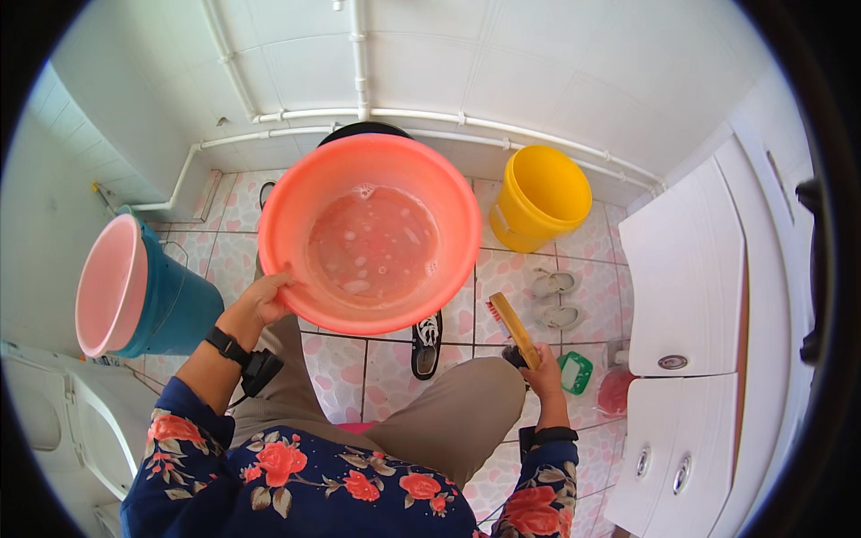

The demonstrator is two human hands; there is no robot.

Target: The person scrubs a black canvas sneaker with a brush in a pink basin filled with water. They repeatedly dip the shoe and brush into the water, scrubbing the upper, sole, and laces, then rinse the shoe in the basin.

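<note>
My left hand point(270, 298) grips the near left rim of a coral-pink plastic basin point(368, 320) with some sudsy water in its bottom. To the right, my right hand point(542, 370) holds a wooden-handled scrub brush point(514, 329), its red and white bristles turned to the left. A black canvas shoe point(426, 346) with white laces lies on the floor, partly under the basin's near edge. A pair of small light-coloured shoes point(556, 282) rests on the tiles right of the brush. Part of another dark shoe shows at the basin's far left.
A yellow bucket point(521, 232) stands back right. On the left is a blue bucket point(192, 296) with a pink basin point(111, 289) in its mouth. A toilet point(101, 430) is lower left, white cabinets point(686, 282) are right. A green plastic item point(586, 374) lies near my right hand.
</note>
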